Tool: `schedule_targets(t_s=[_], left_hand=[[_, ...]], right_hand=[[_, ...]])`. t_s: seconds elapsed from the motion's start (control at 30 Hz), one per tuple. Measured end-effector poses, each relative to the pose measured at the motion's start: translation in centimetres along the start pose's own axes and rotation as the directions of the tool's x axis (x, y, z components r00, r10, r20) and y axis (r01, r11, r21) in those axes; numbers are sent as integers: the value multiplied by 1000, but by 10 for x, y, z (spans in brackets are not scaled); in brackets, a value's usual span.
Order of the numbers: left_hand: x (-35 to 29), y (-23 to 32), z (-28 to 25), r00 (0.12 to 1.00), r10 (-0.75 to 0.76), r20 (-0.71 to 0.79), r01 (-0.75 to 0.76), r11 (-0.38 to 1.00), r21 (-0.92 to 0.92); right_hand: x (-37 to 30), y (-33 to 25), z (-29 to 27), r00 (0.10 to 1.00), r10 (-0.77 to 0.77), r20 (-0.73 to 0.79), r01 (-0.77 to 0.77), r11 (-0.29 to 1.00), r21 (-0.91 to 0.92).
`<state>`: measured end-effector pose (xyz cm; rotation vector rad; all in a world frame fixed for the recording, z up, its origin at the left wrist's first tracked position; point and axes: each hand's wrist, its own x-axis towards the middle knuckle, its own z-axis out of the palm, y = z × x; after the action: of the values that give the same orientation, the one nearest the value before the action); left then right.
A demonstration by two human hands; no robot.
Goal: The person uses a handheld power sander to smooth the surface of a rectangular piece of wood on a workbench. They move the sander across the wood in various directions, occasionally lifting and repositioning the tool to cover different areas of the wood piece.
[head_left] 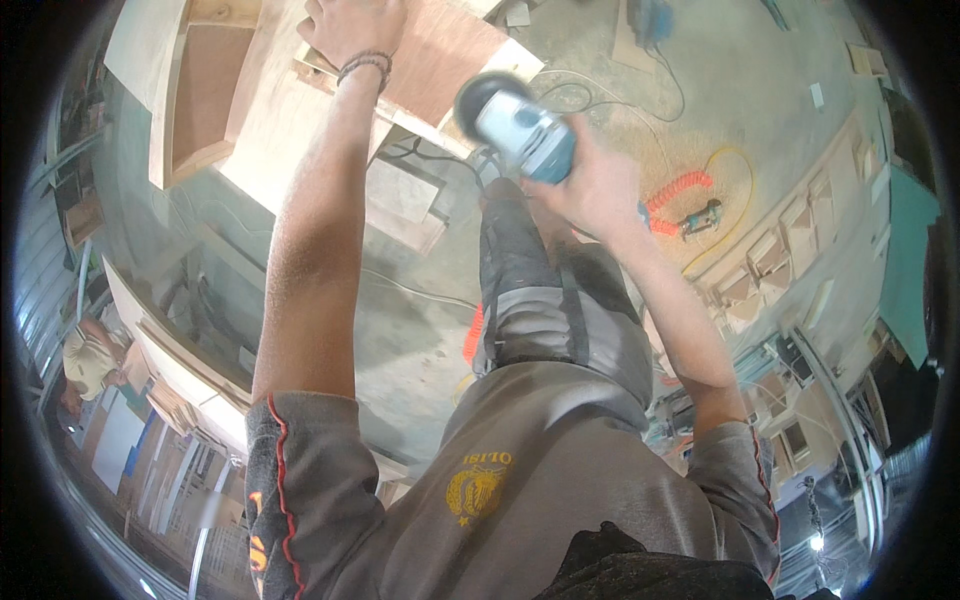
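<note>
My right hand [598, 190] is wrapped round the teal body of an angle grinder [527, 133]. The grinder is smeared by motion, and its dark round disc [482, 98] is at the right edge of a wooden box-like piece [440, 55]. At the top of the view, my left hand [355, 28], with a dark bracelet at the wrist, has its fingers curled on the left side of this piece; the fingertips are partly hidden. Pale plywood [262, 110] lies beneath.
A second wooden frame [207, 90] stands at the upper left. Cords, a red coiled air hose [682, 188] and another power tool [700, 218] lie on the dusty floor at right. Wooden frames [775, 255] line the far right. Another person [92, 358] is at the left.
</note>
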<state>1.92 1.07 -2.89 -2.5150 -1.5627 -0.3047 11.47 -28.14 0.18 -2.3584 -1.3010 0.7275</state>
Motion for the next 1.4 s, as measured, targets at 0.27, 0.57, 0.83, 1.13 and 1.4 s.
schedule_targets(t_s=[0.27,0.57,0.83,1.13,1.4], left_hand=[[2,5,-8,999,-32,17,31,999,30],[1,-2,6,998,-2,-71,3,1000,14],[-1,-7,18,988,13,-153,-13,1000,3],[-3,-9,13,990,2,-142,-10,998,-54],[-2,-10,17,991,10,-136,-10,1000,1]], right_hand=[[38,30,-19,957,59,-285,-58,998,14],[10,5,-9,1000,3,13,-3,1000,-14],[43,20,-28,948,179,-264,-175,984,38],[-4,-19,-12,997,-16,78,17,1000,-16],[10,-1,-3,997,27,-68,-26,999,20]])
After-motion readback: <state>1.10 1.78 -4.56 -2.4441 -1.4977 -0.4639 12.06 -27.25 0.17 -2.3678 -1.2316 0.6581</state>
